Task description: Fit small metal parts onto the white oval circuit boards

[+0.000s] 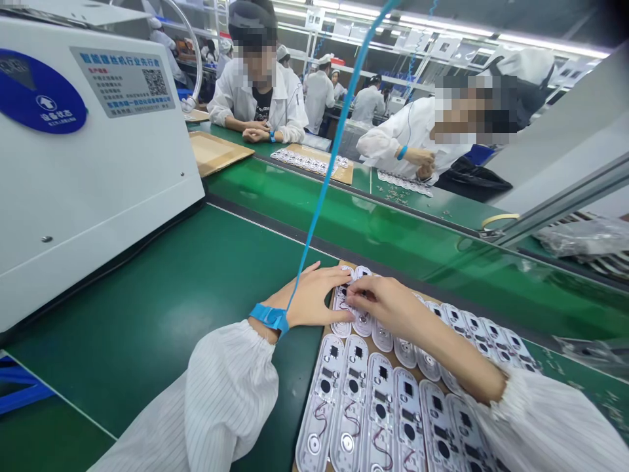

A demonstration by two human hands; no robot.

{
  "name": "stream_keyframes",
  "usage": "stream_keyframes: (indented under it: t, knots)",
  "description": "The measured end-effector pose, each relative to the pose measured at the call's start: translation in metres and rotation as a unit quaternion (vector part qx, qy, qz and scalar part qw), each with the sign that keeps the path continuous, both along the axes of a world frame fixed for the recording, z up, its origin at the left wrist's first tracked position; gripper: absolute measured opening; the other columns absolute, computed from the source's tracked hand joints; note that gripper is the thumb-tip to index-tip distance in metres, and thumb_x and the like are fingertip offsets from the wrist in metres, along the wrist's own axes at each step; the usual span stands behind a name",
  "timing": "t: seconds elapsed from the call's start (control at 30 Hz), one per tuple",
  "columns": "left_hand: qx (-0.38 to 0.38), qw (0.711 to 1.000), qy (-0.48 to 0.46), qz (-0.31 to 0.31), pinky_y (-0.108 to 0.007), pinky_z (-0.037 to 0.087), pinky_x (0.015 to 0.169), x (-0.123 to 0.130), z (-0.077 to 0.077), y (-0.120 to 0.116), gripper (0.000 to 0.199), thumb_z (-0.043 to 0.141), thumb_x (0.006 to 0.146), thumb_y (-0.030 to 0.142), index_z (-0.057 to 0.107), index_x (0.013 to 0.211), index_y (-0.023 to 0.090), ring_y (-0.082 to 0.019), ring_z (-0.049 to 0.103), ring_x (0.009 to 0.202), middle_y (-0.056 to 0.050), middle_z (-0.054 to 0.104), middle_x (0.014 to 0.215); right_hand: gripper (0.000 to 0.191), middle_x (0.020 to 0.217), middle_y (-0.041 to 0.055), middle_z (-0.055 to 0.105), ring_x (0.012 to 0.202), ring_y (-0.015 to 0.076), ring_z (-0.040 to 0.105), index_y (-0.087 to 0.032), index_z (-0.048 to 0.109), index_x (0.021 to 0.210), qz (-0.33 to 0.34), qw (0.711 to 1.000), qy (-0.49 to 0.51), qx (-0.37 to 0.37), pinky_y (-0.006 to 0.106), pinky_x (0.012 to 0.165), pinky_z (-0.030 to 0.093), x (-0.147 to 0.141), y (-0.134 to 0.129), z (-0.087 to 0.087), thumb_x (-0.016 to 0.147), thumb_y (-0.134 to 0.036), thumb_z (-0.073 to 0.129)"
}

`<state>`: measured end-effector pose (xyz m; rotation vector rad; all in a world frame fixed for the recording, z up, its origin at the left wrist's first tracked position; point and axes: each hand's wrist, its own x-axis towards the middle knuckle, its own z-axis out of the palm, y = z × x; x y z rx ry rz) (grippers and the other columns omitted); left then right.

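Two rows of long white plastic shells, fitted with black chips, round black parts and thin wires, lie on a brown board. At the left end of the back row, my left hand is spread, fingers at the top and thumb lower down, touching an end shell. My right hand is over the neighbouring shell, thumb and fingertips pinched together; whatever they hold is hidden. Closer to me lies the front row, with a shell at its left end. A blue wrist strap circles my left wrist.
A blue cord rises from the strap across the view. To the left stands a large white machine on the green bench. Behind a green transparent barrier, two co-workers in white sit near more shells.
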<state>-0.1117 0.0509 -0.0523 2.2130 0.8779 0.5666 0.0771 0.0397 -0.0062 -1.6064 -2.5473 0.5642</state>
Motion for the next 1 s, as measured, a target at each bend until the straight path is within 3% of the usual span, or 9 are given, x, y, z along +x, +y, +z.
stream_keyframes:
  t: [0.17, 0.3, 0.43, 0.53, 0.6, 0.67, 0.77, 0.87, 1.0]
  knots:
    - [0.006, 1.000, -0.015, -0.004, -0.053, 0.011, 0.122, -0.001, -0.003, 0.000, 0.069, 0.069, 0.083, 0.054, 0.048, 0.142, 0.026, -0.025, 0.035, 0.145, -0.009, 0.043, 0.153, 0.018, 0.077, 0.0010, 0.071, 0.066, 0.0159, 0.060, -0.022, 0.070, 0.076, 0.004, 1.000, 0.004, 0.002, 0.028, 0.062, 0.042, 0.000, -0.002, 0.001, 0.087, -0.019, 0.057]
    - [0.011, 1.000, 0.018, 0.011, -0.050, 0.011, 0.123, -0.002, -0.002, 0.001, 0.071, 0.069, 0.082, 0.057, 0.049, 0.142, 0.024, -0.025, 0.036, 0.144, -0.009, 0.043, 0.153, 0.024, 0.095, 0.0029, 0.073, 0.076, 0.0178, 0.064, -0.026, 0.073, 0.096, -0.004, 0.997, 0.077, 0.002, 0.030, 0.068, 0.048, 0.024, -0.012, 0.022, 0.093, -0.041, 0.055]
    - [0.032, 0.999, 0.032, 0.014, -0.052, 0.013, 0.123, -0.003, 0.000, 0.001, 0.064, 0.067, 0.084, 0.056, 0.054, 0.138, 0.025, -0.028, 0.037, 0.143, -0.009, 0.044, 0.153, 0.040, 0.086, 0.0042, 0.072, 0.066, 0.0183, 0.059, -0.026, 0.072, 0.101, -0.132, 0.977, 0.118, 0.114, 0.032, 0.061, 0.047, 0.088, -0.040, 0.054, 0.089, -0.060, 0.054]
    - [0.051, 0.998, 0.038, 0.023, -0.050, 0.027, 0.119, -0.005, 0.004, 0.003, 0.051, 0.063, 0.086, 0.055, 0.063, 0.129, 0.027, -0.030, 0.041, 0.140, -0.006, 0.046, 0.151, 0.042, 0.081, 0.0044, 0.070, 0.067, 0.0203, 0.059, -0.025, 0.072, 0.097, -0.291, 0.925, 0.139, 0.202, 0.034, 0.063, 0.045, 0.158, -0.078, 0.061, 0.086, -0.062, 0.057]
    - [0.065, 0.996, 0.053, 0.031, -0.047, 0.035, 0.116, -0.006, 0.006, 0.006, 0.045, 0.063, 0.086, 0.057, 0.067, 0.122, 0.031, -0.030, 0.047, 0.136, -0.003, 0.049, 0.149, 0.041, 0.089, 0.0074, 0.072, 0.076, 0.0233, 0.062, -0.023, 0.071, 0.094, -0.401, 0.869, 0.145, 0.250, 0.036, 0.067, 0.046, 0.206, -0.108, 0.050, 0.085, -0.061, 0.057]
    - [0.071, 0.994, 0.069, 0.035, -0.046, 0.040, 0.113, -0.006, 0.007, 0.009, 0.045, 0.061, 0.086, 0.060, 0.067, 0.121, 0.034, -0.030, 0.051, 0.132, 0.000, 0.048, 0.150, 0.040, 0.089, 0.0094, 0.073, 0.077, 0.0248, 0.064, -0.023, 0.068, 0.094, -0.483, 0.822, 0.125, 0.273, 0.036, 0.069, 0.047, 0.248, -0.139, 0.029, 0.087, -0.059, 0.054]
    - [0.084, 0.991, 0.084, 0.058, -0.043, 0.048, 0.106, -0.005, 0.008, 0.010, 0.045, 0.061, 0.085, 0.061, 0.067, 0.123, 0.036, -0.033, 0.054, 0.130, 0.002, 0.048, 0.150, 0.047, 0.077, 0.0101, 0.071, 0.068, 0.0264, 0.063, -0.020, 0.067, 0.085, -0.542, 0.780, 0.095, 0.299, 0.040, 0.067, 0.048, 0.291, -0.176, -0.013, 0.082, -0.064, 0.050]
    - [0.085, 0.988, 0.079, 0.099, -0.046, 0.053, 0.101, -0.004, 0.008, 0.011, 0.041, 0.058, 0.086, 0.058, 0.066, 0.123, 0.040, -0.034, 0.055, 0.128, 0.008, 0.050, 0.148, 0.046, 0.073, 0.0082, 0.069, 0.062, 0.0244, 0.061, -0.020, 0.067, 0.082, -0.541, 0.782, 0.079, 0.298, 0.039, 0.063, 0.048, 0.312, -0.194, -0.046, 0.082, -0.063, 0.049]
    - [0.071, 0.984, 0.109, 0.119, -0.048, 0.051, 0.103, -0.009, 0.007, 0.019, 0.040, 0.062, 0.081, 0.060, 0.066, 0.118, 0.048, -0.032, 0.055, 0.129, 0.015, 0.052, 0.144, 0.038, 0.077, 0.0066, 0.067, 0.065, 0.0222, 0.059, -0.021, 0.068, 0.088, -0.502, 0.812, 0.063, 0.293, 0.037, 0.067, 0.049, 0.331, -0.187, -0.061, 0.089, -0.053, 0.047]
